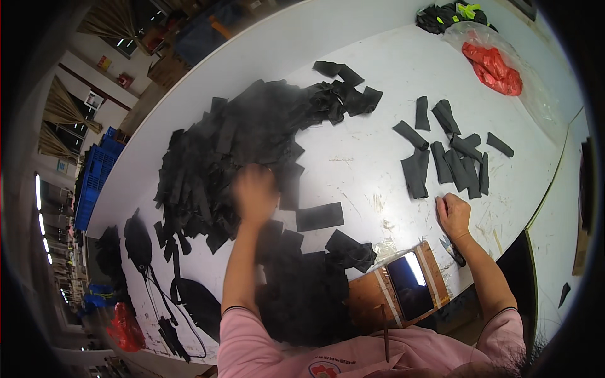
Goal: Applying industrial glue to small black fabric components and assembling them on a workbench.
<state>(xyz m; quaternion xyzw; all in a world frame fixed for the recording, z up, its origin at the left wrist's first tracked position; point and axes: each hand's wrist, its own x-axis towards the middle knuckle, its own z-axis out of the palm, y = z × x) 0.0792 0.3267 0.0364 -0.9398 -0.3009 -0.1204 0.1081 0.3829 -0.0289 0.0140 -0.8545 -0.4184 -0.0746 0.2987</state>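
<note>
My left hand (255, 194) is over the right side of a large heap of black fabric pieces (220, 135); motion smears its fingers, so their state is unclear. On the white table, my right hand (454, 214) rests with its fingers curled closed, and whatever may be inside them is hidden. Just beyond it lie several dark folded fabric strips (449, 167), loosely grouped. A single flat black fabric piece (319, 216) lies between my two arms. More black pieces (302, 283) are massed close to my body.
A phone (406, 283) lies on a brown wooden board (368, 296), with small scissors (452, 251) beside my right forearm. Black corded pouches (195, 305) are at the left. A red bundle in clear plastic (491, 68) sits far right. Raised white walls (252, 47) edge the table.
</note>
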